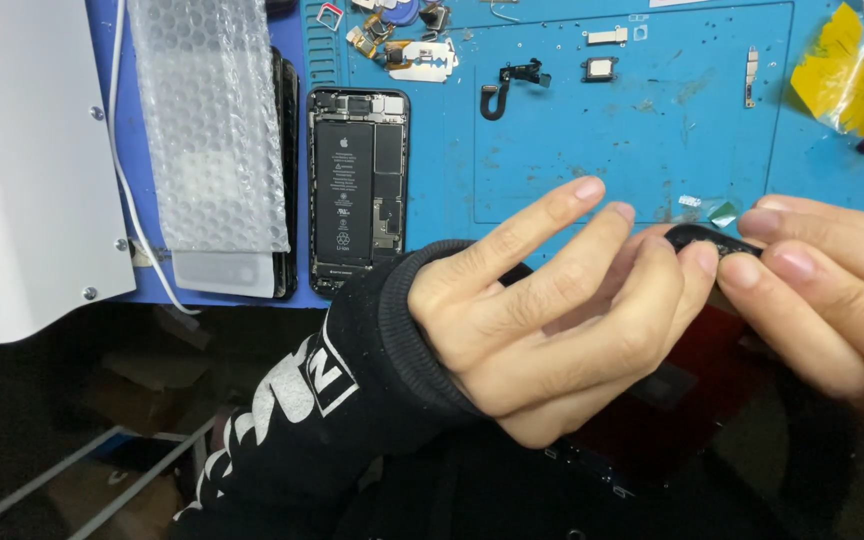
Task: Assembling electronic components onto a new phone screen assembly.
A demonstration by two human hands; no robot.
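- Two hands: left hand [542, 310], right hand [832, 300], fingertips meeting.
- One black screen panel [697, 385], pinched at its top edge between both hands' fingertips; dark glossy face, lower part hangs below the left fingers.
- One opened phone [357, 190] beyond the left fingers, battery showing.
- One bubble-wrap sheet [212, 120] further left.
- One blue mat [652, 130]; several small loose parts, uncounted.
- One yellow film scrap [852, 75] above the right fingers.
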